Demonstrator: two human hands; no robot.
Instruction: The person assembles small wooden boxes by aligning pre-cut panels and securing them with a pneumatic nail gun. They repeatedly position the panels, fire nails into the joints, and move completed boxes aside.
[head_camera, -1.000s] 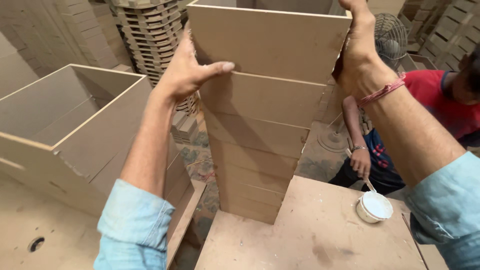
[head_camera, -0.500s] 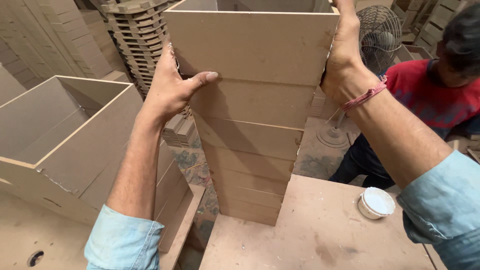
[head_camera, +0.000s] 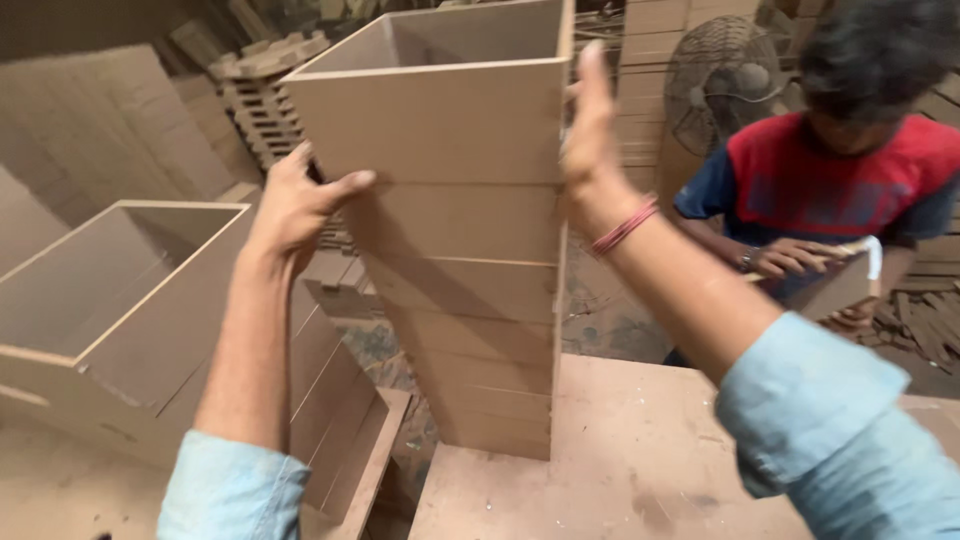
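Tall stack of open-top fibreboard boxes (head_camera: 455, 260) stands on the counter (head_camera: 640, 470), near its left edge, leaning a bit to the right up top. The top box (head_camera: 440, 110) shows its inside from the front rim: looks like bare walls, nothing in it afaict, but the bottom is out of sight. The boxes under it are closed off by the one above, so no idea what's in those.

Left hand (head_camera: 300, 205) grips the stack's left side w/ thumb across the front face, fingers hidden behind the corner. Right hand (head_camera: 590, 135) is pressed flat against the right side, palm on the board, fingers up; red thread bracelet (head_camera: 625, 228) on that wrist.

Another box (head_camera: 110, 310) sits to the left, lower down, open top, inside looks empty; its left part is cut off by the frame.

Person in a red and blue shirt (head_camera: 820, 185) behind the counter holds a board piece (head_camera: 835, 285), partly hidden. Fan (head_camera: 715, 75) and stacked boards (head_camera: 265, 85) at the back, blurry.
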